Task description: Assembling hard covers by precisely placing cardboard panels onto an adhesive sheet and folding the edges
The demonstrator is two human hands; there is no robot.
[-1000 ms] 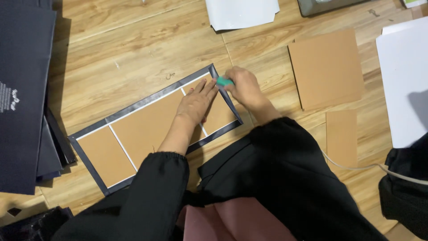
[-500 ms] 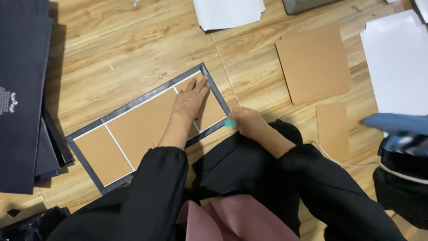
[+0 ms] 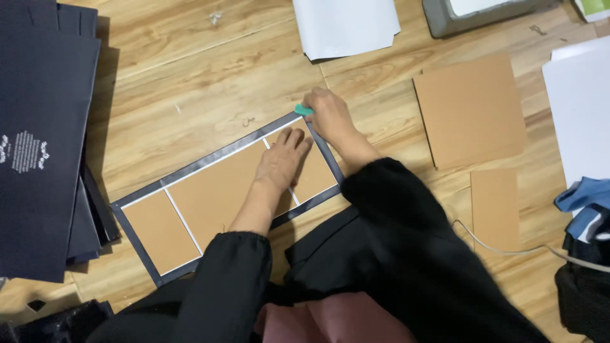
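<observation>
Matt brown cardboard panels sat on a smooth dark paper sheet; the floor was glossy wood-grain, the small tool teal plastic.

Looking like a small craft workshop on a wooden plank floor: lying around are cut brown cardboard pieces at right, white sheets far, and stacked dark printed covers at left.

Flat dark navy package sheets, stacked, rectangular, with a small block of white print, well left of the left hand; grey tray-like case with a pale inner panel, beyond the right hand
</observation>
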